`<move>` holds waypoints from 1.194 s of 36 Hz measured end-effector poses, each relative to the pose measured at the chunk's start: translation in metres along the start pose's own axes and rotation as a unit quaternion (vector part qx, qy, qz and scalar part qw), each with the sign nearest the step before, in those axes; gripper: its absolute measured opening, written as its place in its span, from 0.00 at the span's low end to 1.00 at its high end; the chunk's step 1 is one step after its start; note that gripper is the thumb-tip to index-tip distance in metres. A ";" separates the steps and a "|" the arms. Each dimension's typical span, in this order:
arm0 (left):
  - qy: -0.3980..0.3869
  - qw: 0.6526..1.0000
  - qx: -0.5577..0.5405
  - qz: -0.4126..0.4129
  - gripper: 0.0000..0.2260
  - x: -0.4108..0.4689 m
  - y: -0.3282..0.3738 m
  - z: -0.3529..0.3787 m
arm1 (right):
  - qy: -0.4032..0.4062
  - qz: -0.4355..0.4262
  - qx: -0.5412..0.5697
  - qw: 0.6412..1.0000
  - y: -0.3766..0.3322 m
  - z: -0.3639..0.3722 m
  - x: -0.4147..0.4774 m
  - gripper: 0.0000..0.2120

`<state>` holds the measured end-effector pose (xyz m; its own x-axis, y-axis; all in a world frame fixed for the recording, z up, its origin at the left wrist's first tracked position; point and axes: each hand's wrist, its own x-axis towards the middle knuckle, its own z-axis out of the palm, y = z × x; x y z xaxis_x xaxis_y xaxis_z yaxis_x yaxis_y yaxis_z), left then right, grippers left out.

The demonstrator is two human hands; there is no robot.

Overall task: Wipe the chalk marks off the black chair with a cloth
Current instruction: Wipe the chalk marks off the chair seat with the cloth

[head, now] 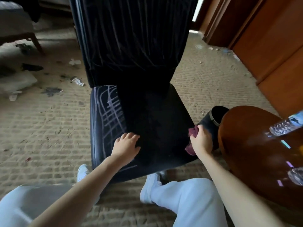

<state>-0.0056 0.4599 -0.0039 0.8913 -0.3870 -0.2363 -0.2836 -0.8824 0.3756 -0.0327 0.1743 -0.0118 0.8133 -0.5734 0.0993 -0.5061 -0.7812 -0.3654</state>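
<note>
L hand (127, 144) rests open on chair (155, 115); R hand (200, 139) grips cloth (193, 132); bin (208, 122) inside dark.

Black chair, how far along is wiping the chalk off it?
Done: the middle and right of the seat look plain black. In hand: the right hand grips the cloth at the seat's right edge, while the left hand rests flat on the seat. Left: the chalk marks crisscrossing the seat's left side, a line near its front edge, and pale streaks on the backrest.

Arms reach forward: left hand (126, 145) flat, fingers (130, 136) spread; right hand (200, 140) holds a cloth (193, 131) in its grip.
</note>
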 end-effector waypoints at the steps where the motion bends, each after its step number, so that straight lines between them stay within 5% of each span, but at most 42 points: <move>1: -0.014 0.999 0.037 0.017 0.25 0.005 0.004 0.005 | -0.001 0.005 -0.015 1.000 0.012 0.001 0.005 0.14; 7: -0.102 0.980 0.169 0.034 0.32 0.032 0.017 0.028 | -0.064 -0.045 -0.011 0.997 0.050 0.038 0.012 0.18; 17: -0.137 0.965 0.218 0.054 0.37 0.044 0.010 0.051 | 0.034 -0.051 -0.076 0.995 0.037 0.086 -0.018 0.09; 27: -0.133 0.956 0.249 0.073 0.37 0.044 -0.003 0.050 | 0.093 -0.076 0.095 0.988 -0.004 0.111 -0.100 0.06; 31: -0.134 0.951 0.269 0.078 0.37 0.044 -0.008 0.047 | -0.011 -0.043 0.165 0.985 -0.040 0.119 -0.143 0.14; 36: -0.134 0.948 0.276 0.082 0.37 0.043 -0.014 0.045 | -0.046 -0.201 0.112 0.972 -0.051 0.123 -0.159 0.14; 40: -0.133 0.950 0.269 0.082 0.37 0.043 -0.015 0.044 | -0.014 -0.398 0.069 0.915 -0.030 0.123 -0.125 0.05; 43: -0.132 0.954 0.257 0.082 0.37 0.044 -0.013 0.044 | -0.008 -0.456 0.048 0.889 -0.015 0.117 -0.091 0.05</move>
<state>0.0219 0.4422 -0.0587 0.7195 -0.5247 -0.4549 -0.6078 -0.7927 -0.0471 -0.0656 0.2676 -0.1239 0.8774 0.2906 0.3818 0.3910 -0.8942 -0.2179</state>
